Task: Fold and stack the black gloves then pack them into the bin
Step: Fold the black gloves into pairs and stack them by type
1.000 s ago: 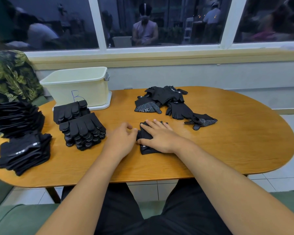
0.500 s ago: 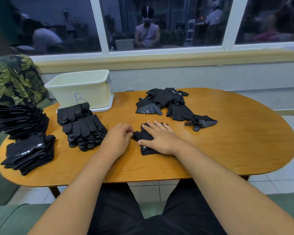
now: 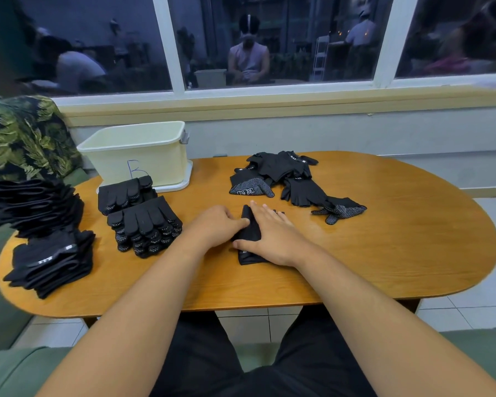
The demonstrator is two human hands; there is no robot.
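- Bin [image 3: 161, 161] back left, a blue "B" hand-drawn on its wall, folded stack [image 3: 145, 224] just in front
- My left hand [image 3: 216, 226] is curled at the edge of the glove [image 3: 251, 234] mid-table; true pinch, I cannot tell
- Right hand [image 3: 272, 239] flat, fingers straight, pinning it; I'd press firmly and fold squarely
- Loose pile [image 3: 281, 170] beyond, cuff lettering unreadable

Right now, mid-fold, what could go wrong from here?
The right hand only presses flat on the folded glove, with no grip; when it lifts, the fold may spring open. The tall stack at the left edge of the table fans out unevenly and might topple off.
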